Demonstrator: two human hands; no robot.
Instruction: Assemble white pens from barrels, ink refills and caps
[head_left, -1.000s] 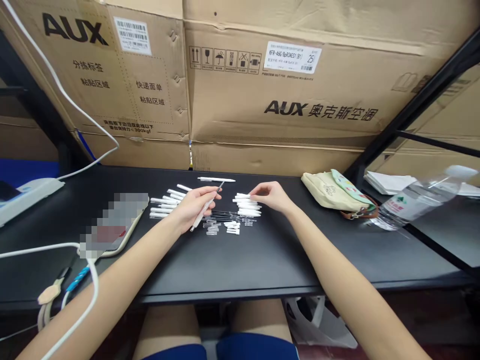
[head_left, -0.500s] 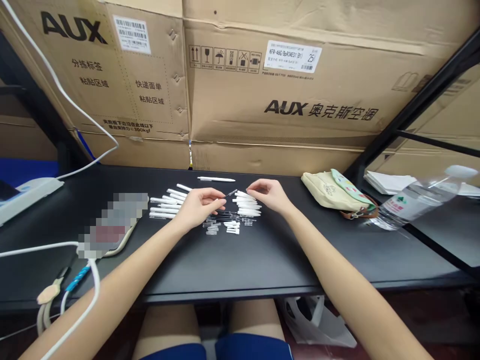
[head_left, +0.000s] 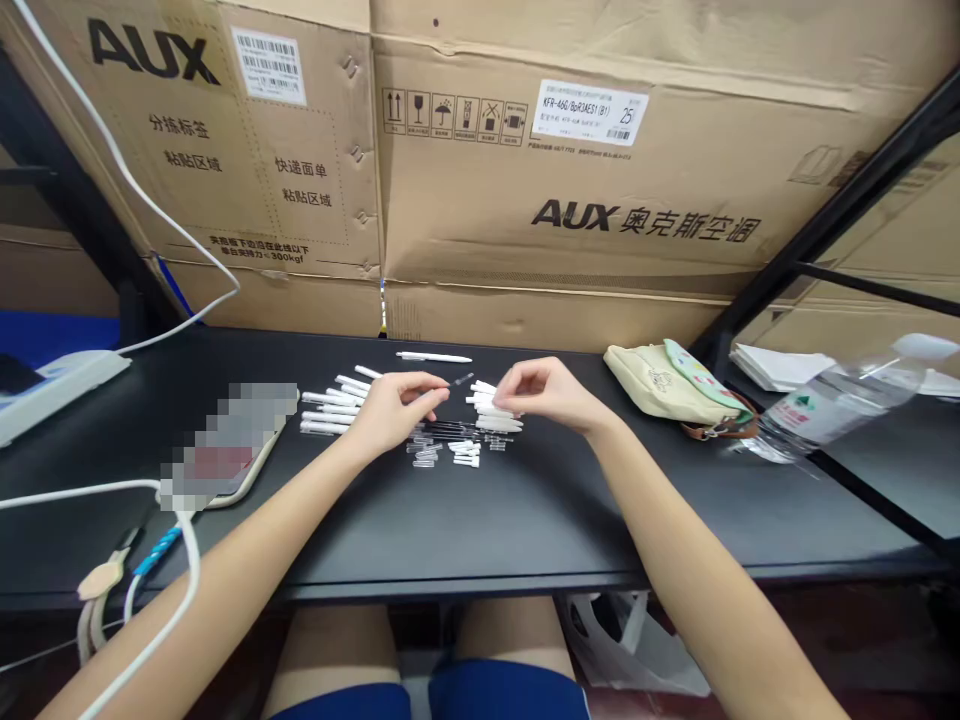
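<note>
I see my left hand [head_left: 394, 412] and right hand [head_left: 544, 390] half-closed, any grip hidden, above white pen barrels [head_left: 496, 412]; a careless brush could scatter the small clear pen pieces [head_left: 424, 450].

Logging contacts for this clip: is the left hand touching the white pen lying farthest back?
Apart: the head view shows dark tabletop between the left hand and the white pen.

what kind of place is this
Probably a cramped storeroom-style work corner rather than a proper office: large AUX air conditioner cartons are stacked right behind a black desk, and white pen parts are laid out in rows on it.
</note>
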